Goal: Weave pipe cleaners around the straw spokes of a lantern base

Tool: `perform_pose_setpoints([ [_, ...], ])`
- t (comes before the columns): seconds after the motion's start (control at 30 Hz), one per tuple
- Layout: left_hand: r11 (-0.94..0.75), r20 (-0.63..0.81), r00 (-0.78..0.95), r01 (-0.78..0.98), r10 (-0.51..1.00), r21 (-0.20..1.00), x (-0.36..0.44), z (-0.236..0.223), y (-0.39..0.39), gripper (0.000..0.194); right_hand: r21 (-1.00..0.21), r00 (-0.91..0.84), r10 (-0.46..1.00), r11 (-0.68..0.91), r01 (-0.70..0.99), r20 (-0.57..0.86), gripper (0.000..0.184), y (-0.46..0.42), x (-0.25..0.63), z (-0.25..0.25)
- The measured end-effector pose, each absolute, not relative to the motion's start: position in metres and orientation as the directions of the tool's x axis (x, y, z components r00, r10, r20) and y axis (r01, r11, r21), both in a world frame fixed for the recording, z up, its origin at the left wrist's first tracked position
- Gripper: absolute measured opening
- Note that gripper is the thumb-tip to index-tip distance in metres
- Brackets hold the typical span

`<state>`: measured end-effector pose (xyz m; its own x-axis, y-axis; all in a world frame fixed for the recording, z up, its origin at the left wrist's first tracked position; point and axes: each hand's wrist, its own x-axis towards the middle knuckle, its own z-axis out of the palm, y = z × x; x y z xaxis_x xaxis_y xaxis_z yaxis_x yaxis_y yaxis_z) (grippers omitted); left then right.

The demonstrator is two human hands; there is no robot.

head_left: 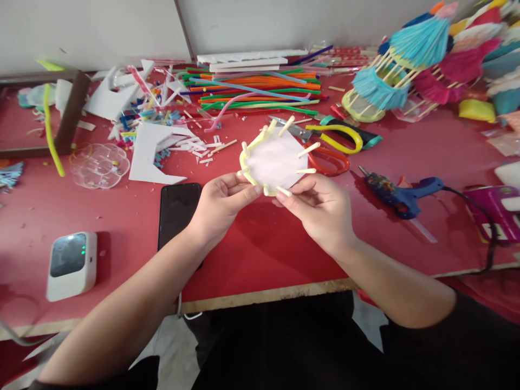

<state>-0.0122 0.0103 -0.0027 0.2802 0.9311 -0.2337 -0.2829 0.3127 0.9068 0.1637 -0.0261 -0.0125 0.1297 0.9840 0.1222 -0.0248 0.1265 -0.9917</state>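
Between my two hands is a white foam board piece (274, 158) with short pale sticks standing around its rim. A pale yellow pipe cleaner (252, 144) runs along its left and lower edge, winding by the sticks. My left hand (222, 203) pinches the lower left edge, thumb on top. My right hand (319, 211) grips the lower right edge, its thumb beside a stick. The piece is held above the red table. Just behind it lie red-handled scissors (331, 160), partly hidden by the piece.
A blue hot glue gun (402, 192) with a black cord lies at right. Yellow-handled scissors (345, 138), pipe cleaners (260, 89) and foam offcuts (148, 154) are behind. A black phone (179, 208) and white device (72, 265) sit left. Blue tiered models (420, 46) stand back right.
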Motion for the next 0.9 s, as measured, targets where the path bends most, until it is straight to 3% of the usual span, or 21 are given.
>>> perform_pose_setpoints([
  [0.43,0.309,-0.228,0.278,-0.298,0.933,0.903,-0.007,0.001,0.008,0.02,-0.992,0.176,0.976,0.123,0.036,0.128,0.028,-0.023,0.164,-0.016],
  [0.6,0.38,-0.234,0.387,-0.36,0.892,0.852,-0.007,0.007,0.006,0.036,-0.983,0.181,0.969,0.149,0.107,0.167,0.027,-0.023,0.164,-0.015],
  [0.9,0.377,-0.239,0.384,-0.338,0.892,0.862,-0.011,0.012,0.003,0.04,-0.985,0.194,0.969,0.13,0.117,0.151,0.026,-0.022,0.165,-0.014],
])
